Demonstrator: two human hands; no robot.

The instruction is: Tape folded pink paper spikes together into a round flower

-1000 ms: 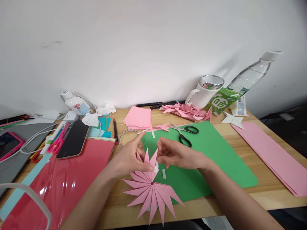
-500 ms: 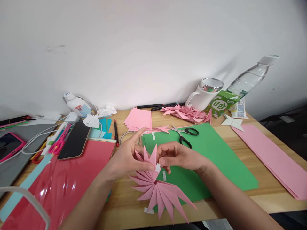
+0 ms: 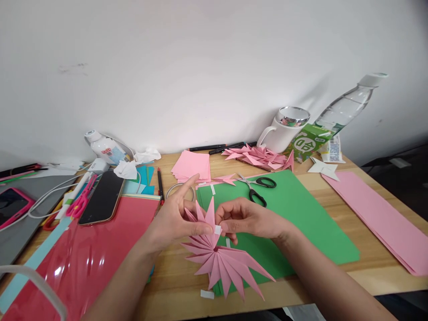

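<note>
A pink folded-paper fan of pointed petals [image 3: 229, 267] hangs in front of me over the table edge of the green sheets. My left hand [image 3: 179, 218] is closed on its upper petals, thumb across the front and index finger raised. My right hand [image 3: 245, 219] pinches a small white strip of tape [image 3: 217, 230] against the petal beside the left thumb. More white strips lie around: one [image 3: 228, 242] on the green paper [image 3: 301, 223] and another [image 3: 207, 294] near the front edge. Black-handled scissors [image 3: 257, 187] rest on the green paper behind my right hand.
Behind lie a stack of pink squares [image 3: 192, 166], a tape roll [image 3: 180, 189] and a pile of pink folded pieces [image 3: 256, 157]. A white mug [image 3: 284, 129] and clear bottle [image 3: 349, 104] stand back right. At left are a phone [image 3: 102, 198] and red film [image 3: 87, 254].
The paper fan has risen slightly in my hands. The white strip now lies closer against the petal. My left hand keeps its hold, and the camera view has shifted a little.
</note>
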